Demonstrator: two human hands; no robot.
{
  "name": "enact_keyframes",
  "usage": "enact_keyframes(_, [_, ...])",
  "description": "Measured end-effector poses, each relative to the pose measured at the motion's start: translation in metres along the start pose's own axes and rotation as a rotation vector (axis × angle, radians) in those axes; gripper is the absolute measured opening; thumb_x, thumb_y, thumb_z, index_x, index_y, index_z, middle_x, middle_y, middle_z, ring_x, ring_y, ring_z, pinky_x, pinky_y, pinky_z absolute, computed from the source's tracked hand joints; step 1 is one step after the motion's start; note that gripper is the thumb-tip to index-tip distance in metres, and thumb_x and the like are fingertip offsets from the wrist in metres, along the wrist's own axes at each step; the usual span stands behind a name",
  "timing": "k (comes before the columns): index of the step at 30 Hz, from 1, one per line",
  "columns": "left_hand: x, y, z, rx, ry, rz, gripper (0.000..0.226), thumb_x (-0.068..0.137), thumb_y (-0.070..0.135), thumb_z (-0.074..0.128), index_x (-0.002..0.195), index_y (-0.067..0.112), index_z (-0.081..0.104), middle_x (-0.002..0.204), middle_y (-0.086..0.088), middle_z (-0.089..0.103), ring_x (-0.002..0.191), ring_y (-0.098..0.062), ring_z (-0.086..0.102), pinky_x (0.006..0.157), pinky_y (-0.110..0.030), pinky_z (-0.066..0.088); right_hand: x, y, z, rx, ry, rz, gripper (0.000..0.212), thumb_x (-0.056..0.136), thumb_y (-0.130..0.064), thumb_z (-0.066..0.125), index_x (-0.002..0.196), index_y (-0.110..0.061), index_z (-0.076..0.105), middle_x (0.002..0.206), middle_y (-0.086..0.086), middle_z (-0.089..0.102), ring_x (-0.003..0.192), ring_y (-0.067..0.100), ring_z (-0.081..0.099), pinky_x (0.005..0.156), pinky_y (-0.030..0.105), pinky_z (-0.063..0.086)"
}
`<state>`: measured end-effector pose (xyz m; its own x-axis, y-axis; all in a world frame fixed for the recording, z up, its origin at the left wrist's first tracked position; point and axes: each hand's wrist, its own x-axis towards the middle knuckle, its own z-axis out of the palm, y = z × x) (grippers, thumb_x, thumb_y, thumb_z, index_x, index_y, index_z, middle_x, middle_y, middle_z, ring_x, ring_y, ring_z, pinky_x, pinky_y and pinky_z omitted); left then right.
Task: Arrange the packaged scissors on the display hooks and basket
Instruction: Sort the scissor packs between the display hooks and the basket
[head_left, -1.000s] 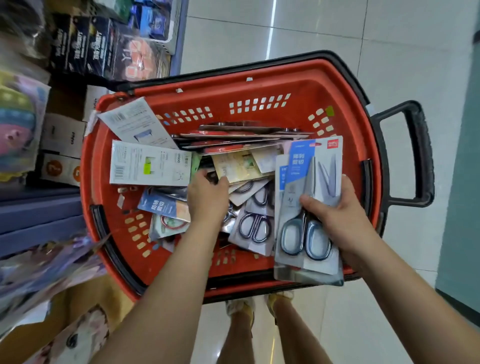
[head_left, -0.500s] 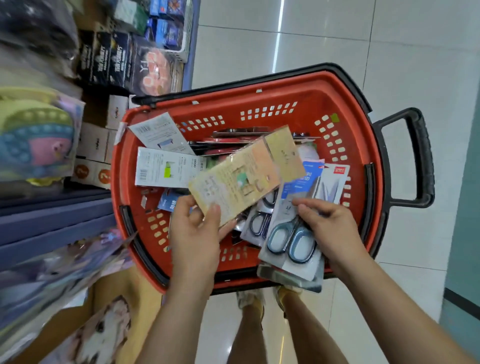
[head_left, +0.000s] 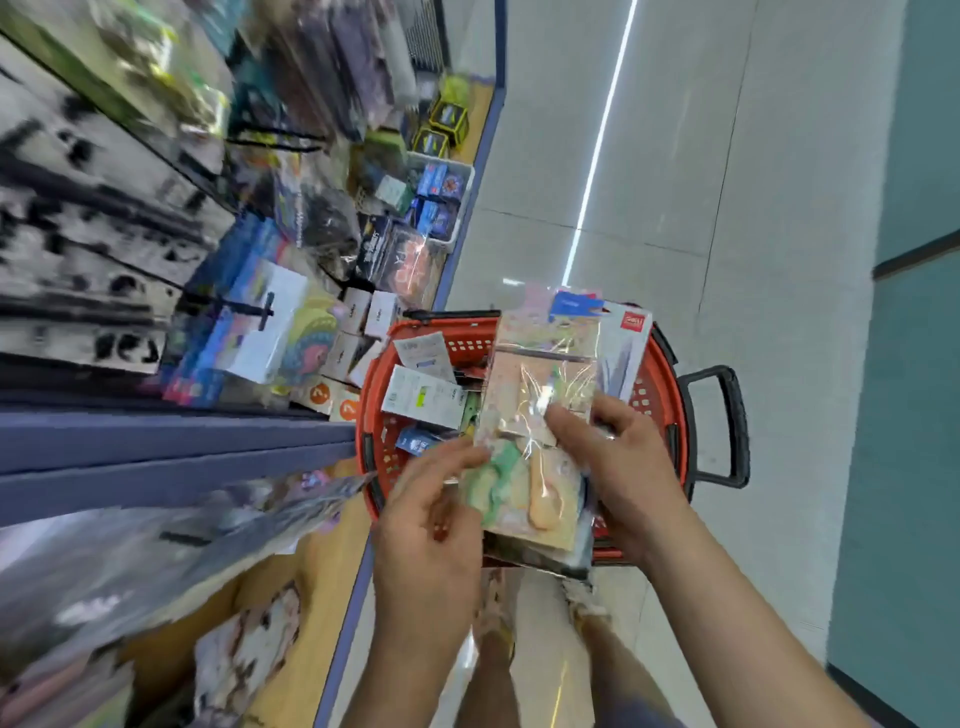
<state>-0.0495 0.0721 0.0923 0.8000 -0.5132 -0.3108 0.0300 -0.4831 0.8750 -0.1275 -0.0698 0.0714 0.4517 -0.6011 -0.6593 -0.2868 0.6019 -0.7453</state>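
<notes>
Over the red basket (head_left: 431, 326), right hand (head_left: 623, 467) fingers pinch stacked scissors packs (head_left: 629, 345) — left hand (head_left: 431, 525) fingers, blurred, seemingly pinch the edge of the top pastel pack (head_left: 524, 374).

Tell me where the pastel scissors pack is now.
Head view, centre-right: the pastel scissors pack is held over the red basket, gripped by the right hand, with the left hand at its left edge.

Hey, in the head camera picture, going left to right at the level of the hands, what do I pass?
blue shelf edge → left hand → scissors packet → right hand → black basket handle → teal wall
</notes>
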Motion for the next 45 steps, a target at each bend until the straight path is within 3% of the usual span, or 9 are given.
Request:
enact_keyframes(5, [-0.012, 0.065, -0.015, -0.288, -0.05, -0.309, 0.021, 0.087, 0.014, 0.071, 0.099, 0.031, 0.068, 0.089, 0.01, 0.075, 0.086, -0.013, 0.071, 0.077, -0.032, 0.057, -0.051, -0.049, 0.006, -0.179, -0.181, -0.206, 0.016, 0.092, -0.012, 0.067, 0.091, -0.025, 0.075, 0.09, -0.005, 0.078, 0.082, 0.01, 0.073, 0.072, 0.026, 0.059])
enact_keyframes(10, [-0.064, 0.102, -0.034, -0.54, 0.191, -0.376, 0.016, 0.087, 0.004, 0.068, 0.099, 0.015, 0.066, 0.085, 0.0, 0.077, 0.075, -0.014, 0.073, 0.061, -0.025, 0.057, -0.099, -0.078, 0.013, -0.263, -0.409, -0.237, 0.018, 0.081, -0.017, 0.076, 0.099, -0.019, 0.075, 0.096, -0.007, 0.078, 0.089, 0.01, 0.073, 0.073, 0.023, 0.058])
enact_keyframes(16, [-0.139, 0.115, -0.066, -0.739, 0.375, -0.361, 0.019, 0.09, -0.001, 0.063, 0.105, 0.011, 0.064, 0.089, -0.002, 0.076, 0.078, -0.014, 0.072, 0.064, -0.023, 0.055, -0.154, -0.092, 0.036, -0.505, -0.661, -0.272, 0.021, 0.079, -0.014, 0.08, 0.096, -0.024, 0.075, 0.095, -0.009, 0.078, 0.093, 0.013, 0.073, 0.082, 0.028, 0.059])
enact_keyframes(20, [-0.181, 0.111, -0.111, -0.82, 0.553, -0.306, 0.02, 0.088, 0.0, 0.064, 0.106, 0.009, 0.064, 0.091, -0.004, 0.074, 0.075, -0.014, 0.07, 0.063, -0.025, 0.057, -0.199, -0.083, 0.064, -0.615, -0.869, -0.278, 0.023, 0.074, -0.024, 0.081, 0.095, -0.021, 0.076, 0.093, -0.005, 0.078, 0.089, 0.013, 0.072, 0.086, 0.036, 0.057])
enact_keyframes(34, [-0.429, 0.046, -0.233, -1.007, 1.042, -0.077, 0.024, 0.077, 0.003, 0.067, 0.101, 0.005, 0.067, 0.092, -0.01, 0.074, 0.08, -0.026, 0.069, 0.075, -0.043, 0.057, -0.407, 0.016, 0.142, -1.007, -1.499, -0.416, 0.015, 0.074, -0.017, 0.083, 0.079, -0.029, 0.076, 0.078, -0.023, 0.074, 0.076, -0.012, 0.064, 0.068, 0.007, 0.047])
enact_keyframes(37, [-0.495, 0.041, -0.261, -0.928, 1.117, 0.009, 0.022, 0.082, 0.002, 0.066, 0.104, 0.005, 0.064, 0.094, -0.009, 0.075, 0.086, -0.027, 0.07, 0.078, -0.046, 0.058, -0.465, 0.038, 0.155, -1.002, -1.544, -0.451, 0.01, 0.078, -0.028, 0.076, 0.079, -0.019, 0.079, 0.07, -0.009, 0.074, 0.066, -0.007, 0.064, 0.061, 0.007, 0.046])
enact_keyframes(39, [-0.533, 0.04, -0.28, -0.876, 1.175, 0.083, 0.017, 0.088, -0.003, 0.06, 0.102, 0.007, 0.064, 0.093, -0.006, 0.075, 0.086, -0.023, 0.072, 0.075, -0.041, 0.06, -0.501, 0.053, 0.162, -0.95, -1.547, -0.51, 0.035, 0.08, -0.039, 0.066, 0.065, -0.008, 0.074, 0.051, 0.008, 0.057, 0.05, 0.001, 0.048, 0.049, 0.011, 0.038])
enact_keyframes(42, [-0.578, 0.044, -0.307, -0.817, 1.257, 0.196, 0.016, 0.085, -0.003, 0.062, 0.098, 0.007, 0.062, 0.09, -0.005, 0.075, 0.083, -0.02, 0.072, 0.074, -0.036, 0.059, -0.55, 0.064, 0.173, -0.852, -1.522, -0.527, 0.043, 0.085, -0.042, 0.056, 0.047, -0.021, 0.061, 0.04, -0.012, 0.029, 0.039, 0.001, 0.024, 0.04, 0.014, 0.022])
enact_keyframes(45, [-0.608, 0.057, -0.335, -0.743, 1.294, 0.338, 0.017, 0.085, -0.005, 0.06, 0.093, 0.01, 0.061, 0.084, 0.0, 0.076, 0.078, -0.015, 0.071, 0.071, -0.032, 0.059, -0.593, 0.054, 0.187, -0.767, -1.546, -0.616, 0.03, 0.09, -0.03, 0.058, 0.068, -0.014, 0.071, 0.032, -0.013, 0.037, 0.034, -0.001, 0.034, 0.041, 0.006, 0.026])
